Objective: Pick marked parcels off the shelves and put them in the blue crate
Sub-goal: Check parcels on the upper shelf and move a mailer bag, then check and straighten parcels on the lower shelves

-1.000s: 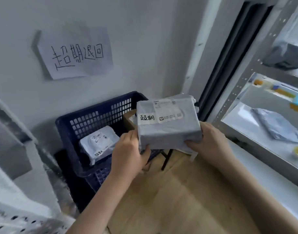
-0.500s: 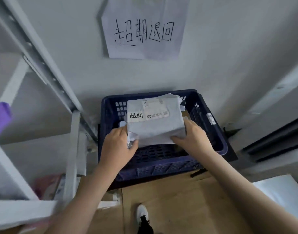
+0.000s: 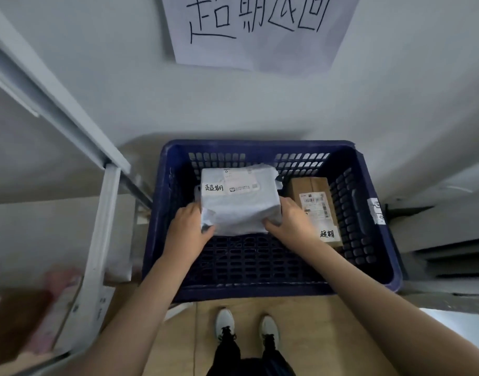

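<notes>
Fingers [image 3: 205,226] of the left hand [image 3: 188,229] and right hand [image 3: 289,222] curl around a grey parcel [image 3: 239,203], both arms reaching down, holding it between them inside the blue crate [image 3: 260,147] beside a brown box [image 3: 314,196].

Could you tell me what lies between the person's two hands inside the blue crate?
In the head view, the grey parcel lies between the left hand and the right hand, held at its near corners inside the blue crate.
</notes>
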### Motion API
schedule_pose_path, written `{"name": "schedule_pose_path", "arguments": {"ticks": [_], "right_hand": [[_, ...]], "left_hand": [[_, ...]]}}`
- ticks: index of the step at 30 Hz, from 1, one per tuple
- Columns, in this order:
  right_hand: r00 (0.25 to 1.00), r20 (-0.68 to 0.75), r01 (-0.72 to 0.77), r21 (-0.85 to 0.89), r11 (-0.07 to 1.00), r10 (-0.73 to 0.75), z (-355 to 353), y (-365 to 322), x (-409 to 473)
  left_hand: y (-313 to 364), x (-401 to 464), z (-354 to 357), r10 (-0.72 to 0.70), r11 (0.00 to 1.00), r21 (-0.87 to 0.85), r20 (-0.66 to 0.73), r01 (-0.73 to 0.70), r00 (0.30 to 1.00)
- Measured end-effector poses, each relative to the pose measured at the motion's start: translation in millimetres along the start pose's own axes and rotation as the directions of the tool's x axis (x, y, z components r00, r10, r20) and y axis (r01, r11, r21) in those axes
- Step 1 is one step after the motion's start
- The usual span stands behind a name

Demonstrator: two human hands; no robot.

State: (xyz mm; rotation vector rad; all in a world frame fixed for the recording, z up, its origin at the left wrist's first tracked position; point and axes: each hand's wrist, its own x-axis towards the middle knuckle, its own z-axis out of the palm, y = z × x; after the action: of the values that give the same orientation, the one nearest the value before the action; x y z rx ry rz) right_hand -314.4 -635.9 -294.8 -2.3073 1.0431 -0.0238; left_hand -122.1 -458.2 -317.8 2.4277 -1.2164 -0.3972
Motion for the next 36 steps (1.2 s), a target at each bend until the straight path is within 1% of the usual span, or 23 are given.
{"name": "schedule_pose_path", "arguments": {"ticks": [3,7,10,16,19,24,27,30,32,36], "right_hand": [[0.999,0.042,0.005,-0.038,0.999,-0.004,13,4,18],[0.999,0.029,0.020,-0.214,0.977,-0.015,28,9,36],[1.000,0.020,0.019,-0.294,0.956,-0.013,36,10,41],[0.999,0.040,0.003,-0.304,0.953,0.010,43,5,50],[0.999,0.041,-0.002,-0.315,0.949,0.016,43,3,51],[0.998,0.029,-0.036,-0.340,0.940,0.048,35,3,38],[0.998,-0.003,-0.056,-0.354,0.934,0.059,23,1,21],[0.997,-0.079,-0.039,-0.352,0.935,0.012,7,-3,-5],[0.993,-0.117,-0.022,-0.359,0.933,-0.021,-8,-8,-25],[0.987,-0.133,0.029,-0.398,0.917,-0.089,-46,-20,-62]], "left_hand": [[-8,13,5,-0.075,0.997,0.026,0.053,0.074,0.996],[-15,21,17,-0.119,0.993,0.008,0.070,0.119,0.990],[-18,28,24,-0.163,0.986,0.034,0.080,0.161,0.983],[-21,37,28,-0.239,0.971,0.049,0.110,0.235,0.965],[-19,37,26,-0.253,0.967,0.067,0.109,0.247,0.961],[-12,32,16,-0.194,0.977,0.108,0.096,0.183,0.976],[-5,24,4,-0.130,0.988,0.090,0.031,0.127,0.991],[5,6,-12,-0.056,0.989,0.137,-0.049,0.062,0.997],[13,-10,-21,-0.039,0.986,0.161,-0.081,0.052,0.996],[35,-42,-40,-0.011,0.972,0.232,-0.122,0.040,0.992]]}}
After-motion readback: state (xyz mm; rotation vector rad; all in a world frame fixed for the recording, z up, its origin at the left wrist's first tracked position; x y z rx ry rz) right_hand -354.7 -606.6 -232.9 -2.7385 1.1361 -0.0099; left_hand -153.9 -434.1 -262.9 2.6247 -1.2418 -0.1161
